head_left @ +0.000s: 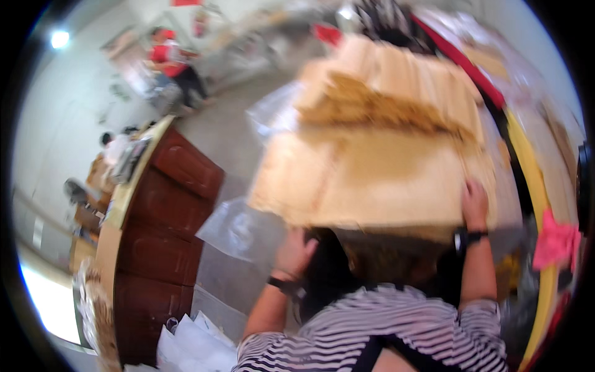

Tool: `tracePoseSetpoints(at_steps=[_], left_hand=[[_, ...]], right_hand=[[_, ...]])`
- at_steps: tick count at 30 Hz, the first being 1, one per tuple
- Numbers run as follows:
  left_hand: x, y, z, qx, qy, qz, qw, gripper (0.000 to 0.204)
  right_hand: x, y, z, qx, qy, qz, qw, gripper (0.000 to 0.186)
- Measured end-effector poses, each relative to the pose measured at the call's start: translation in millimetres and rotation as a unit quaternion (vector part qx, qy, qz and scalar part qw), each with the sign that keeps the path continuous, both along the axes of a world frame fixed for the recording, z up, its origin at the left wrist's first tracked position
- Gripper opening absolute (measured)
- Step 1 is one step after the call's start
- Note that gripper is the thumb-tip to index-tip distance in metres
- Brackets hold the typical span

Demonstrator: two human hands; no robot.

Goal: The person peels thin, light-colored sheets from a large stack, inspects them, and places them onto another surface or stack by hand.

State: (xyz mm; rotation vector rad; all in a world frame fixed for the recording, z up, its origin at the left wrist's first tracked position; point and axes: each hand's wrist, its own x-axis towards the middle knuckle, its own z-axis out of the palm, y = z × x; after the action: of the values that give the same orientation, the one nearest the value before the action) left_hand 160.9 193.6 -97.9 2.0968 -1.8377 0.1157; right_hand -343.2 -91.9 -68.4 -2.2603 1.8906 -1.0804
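A wide pale-yellow sheet [390,180], cloth-like and creased, covers the work surface in front of me. Across its far half lies a thick folded pile [396,74] of the same pale material, with a ragged, darker yellow edge facing me. My left hand [294,253] is at the sheet's near left corner, thumb spread away from the fingers; the fingertips meet the edge and are partly blurred. On the right side of the sheet, my right hand [475,203] rests with its fingers pointing away from me, apparently lying on the material. Both wrists carry dark bands.
A dark red wooden cabinet [164,242] stands left, with white bags [195,344] near its foot. Clear plastic [232,229] hangs beside the sheet's left edge. A yellow strip [527,167] and pink cloth [556,242] lie right. A person in red [167,59] stands far off.
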Motion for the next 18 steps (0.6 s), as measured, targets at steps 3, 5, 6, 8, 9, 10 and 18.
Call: tracePoseSetpoints(at_steps=[3,5,6,8,9,10,18], left_hand=[[12,-2,63,-0.018,0.011,-0.046,0.999,0.026],[0,-18,109,-0.067,-0.014,-0.023,0.997,0.024],[2,-29,114,-0.085,-0.025,-0.028,0.996,0.027],[1,-63,122,-0.113,-0.015,-0.035,0.993,0.034],[-2,-86,123,-0.128,0.006,-0.034,0.991,0.038],[-1,-102,116,-0.144,-0.028,-0.045,0.988,0.038],[-7,-155,71,-0.041,-0.111,-0.016,0.993,0.021]], right_hand=[[6,18,22,0.008,0.014,0.013,1.0,0.033],[15,44,47,0.082,0.007,-0.005,0.997,0.037],[19,56,54,0.097,0.004,-0.021,0.995,0.037],[20,74,64,0.12,0.002,-0.052,0.991,0.037],[16,80,63,0.125,-0.022,-0.058,0.99,0.037],[15,85,59,0.129,-0.047,-0.058,0.989,0.037],[-13,99,34,0.195,-0.313,-0.003,0.929,0.033]])
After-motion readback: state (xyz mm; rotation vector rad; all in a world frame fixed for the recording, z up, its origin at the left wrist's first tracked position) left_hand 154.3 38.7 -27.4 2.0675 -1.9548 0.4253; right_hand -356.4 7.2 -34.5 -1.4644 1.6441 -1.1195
